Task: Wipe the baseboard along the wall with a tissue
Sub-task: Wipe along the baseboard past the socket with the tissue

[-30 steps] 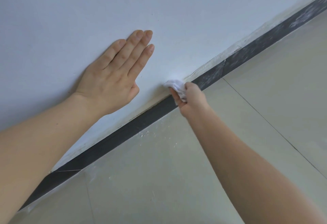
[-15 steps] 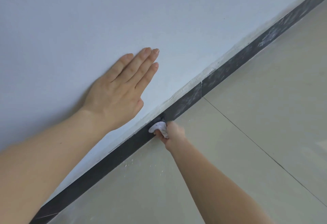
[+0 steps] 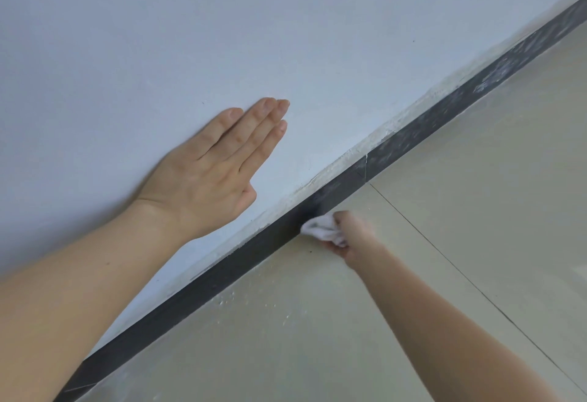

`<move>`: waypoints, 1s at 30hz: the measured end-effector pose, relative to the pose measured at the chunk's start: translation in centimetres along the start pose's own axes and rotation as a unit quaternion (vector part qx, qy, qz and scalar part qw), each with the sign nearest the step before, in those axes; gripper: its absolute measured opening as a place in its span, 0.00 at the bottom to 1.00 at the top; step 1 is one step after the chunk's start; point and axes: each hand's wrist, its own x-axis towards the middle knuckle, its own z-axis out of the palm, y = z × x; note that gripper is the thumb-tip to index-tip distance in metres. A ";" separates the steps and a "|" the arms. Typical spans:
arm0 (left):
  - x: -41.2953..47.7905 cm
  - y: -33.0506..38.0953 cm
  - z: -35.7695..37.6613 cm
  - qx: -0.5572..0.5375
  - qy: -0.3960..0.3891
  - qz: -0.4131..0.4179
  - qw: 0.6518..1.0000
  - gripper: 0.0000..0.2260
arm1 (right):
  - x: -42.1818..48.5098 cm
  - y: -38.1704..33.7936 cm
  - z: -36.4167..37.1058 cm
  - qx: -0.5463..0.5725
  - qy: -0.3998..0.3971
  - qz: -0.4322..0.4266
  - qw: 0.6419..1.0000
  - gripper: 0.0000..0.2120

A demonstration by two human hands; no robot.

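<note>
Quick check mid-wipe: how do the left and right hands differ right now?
The left hand lies flat with straight fingers; the right hand is curled. The left hand holds nothing; the right hand grips a crumpled white tissue. The left hand rests on the wall; the right hand is lower, holding the tissue against the dark baseboard. Both are bare, arms outstretched.

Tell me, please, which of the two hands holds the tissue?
The right hand, down at the dark baseboard, grips the white tissue; the left hand lies flat, fingers straight, on the wall.
</note>
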 end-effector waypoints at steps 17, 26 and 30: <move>-0.5 -3.1 -5.1 -0.251 -0.124 -0.022 0.960 0.32 | -4.4 -0.8 4.1 -0.013 0.014 0.037 0.999 0.10; 0.2 -1.5 -2.2 -0.153 -0.027 -0.020 0.988 0.30 | -5.6 -9.0 -0.5 0.005 0.160 -0.086 0.983 0.09; 0.0 -1.9 -2.4 -0.168 -0.023 -0.007 0.985 0.29 | -9.5 -10.4 0.6 -0.134 0.183 -0.062 0.972 0.06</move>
